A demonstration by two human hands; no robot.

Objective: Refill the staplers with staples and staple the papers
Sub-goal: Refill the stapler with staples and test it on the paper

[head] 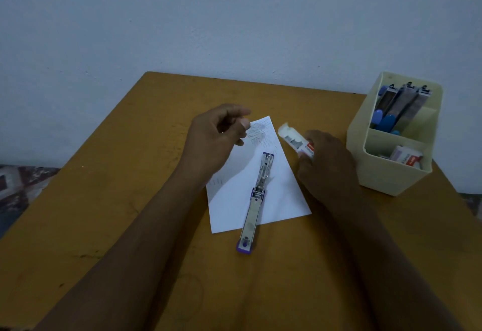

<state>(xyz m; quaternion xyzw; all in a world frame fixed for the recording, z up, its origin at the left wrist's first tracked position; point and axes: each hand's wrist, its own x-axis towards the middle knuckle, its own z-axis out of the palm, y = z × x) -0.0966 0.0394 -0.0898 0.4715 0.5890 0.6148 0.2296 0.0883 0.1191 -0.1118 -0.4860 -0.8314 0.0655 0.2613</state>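
Table (pixel 130 200): ochre wood top, scuffed, running to the back wall.
Stapler (pixel 257 200): purple and steel, swung fully open and lying flat. Purple near end rests on bare table, far half on the paper. No brand legible.
Paper (pixel 281 195): white sheet at mid-table, skewed, under the stapler. Fine grey strokes clustered at its far end and left edge; loose staples or pen marks, cannot tell.
Right hand (pixel 326 163): just right of the paper, fingers wrapped round the near end of the staple box.
Staple box (pixel 294 140): small and white, far end torn open with grey strips showing inside. Red patch on the label; lettering too blurred to read.
Left hand (pixel 216 135): raised over the paper's far left corner, fingers curled in, thumb against forefinger. Cannot tell if anything is pinched.
Organiser (pixel 386 171): cream plastic tub with dividers, far right on the table.
Organiser, near compartment: staple boxes (pixel 405 157), white with a red mark and dark print, unreadable.
Organiser, far compartment: three staplers (pixel 399 106) standing on end, steel with blue parts.
Fabric (pixel 18 184): patterned, past the table's left edge.
Wall (pixel 234 17): pale, plain.
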